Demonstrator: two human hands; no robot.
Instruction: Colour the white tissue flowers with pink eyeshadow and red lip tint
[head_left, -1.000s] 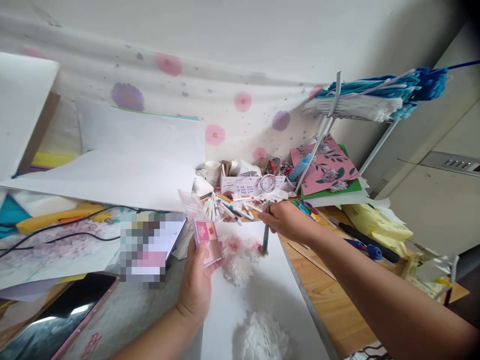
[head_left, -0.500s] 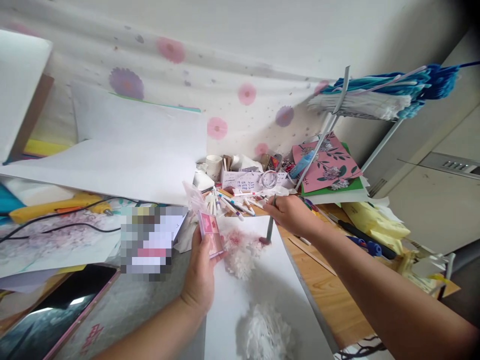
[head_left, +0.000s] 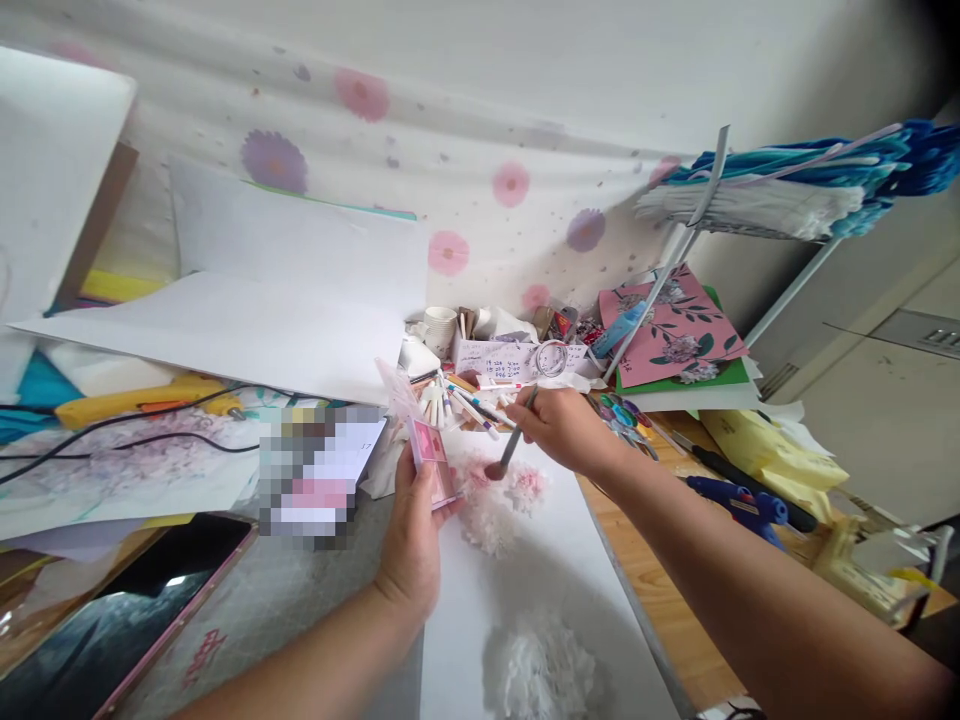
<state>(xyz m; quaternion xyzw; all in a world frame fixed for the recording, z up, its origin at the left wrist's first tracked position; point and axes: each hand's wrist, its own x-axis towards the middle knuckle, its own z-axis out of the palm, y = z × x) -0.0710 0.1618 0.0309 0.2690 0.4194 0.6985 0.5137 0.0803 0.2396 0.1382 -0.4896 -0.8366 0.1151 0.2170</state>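
My left hand (head_left: 414, 540) grips a small pink makeup palette (head_left: 430, 455) with its clear lid raised. My right hand (head_left: 559, 428) is closed on a thin grey brush (head_left: 512, 442), held tilted with its tip down and to the left, just above a white paper flower tinted pink (head_left: 496, 498). The flower lies on a white sheet (head_left: 562, 580). A second, plain white paper flower (head_left: 544, 675) lies nearer to me on the same sheet.
Several markers (head_left: 469, 403), a paper cup (head_left: 439, 328) and a small box crowd the back of the table. Pink floral card (head_left: 670, 335) and a rack of pipe cleaners (head_left: 780, 185) stand right. A glue gun (head_left: 739, 500) lies right; a phone (head_left: 112, 630) lies left.
The brush has swung from upright at the flower's right edge to a slant, its tip shifted left toward the palette. My left hand has kept the palette in place.
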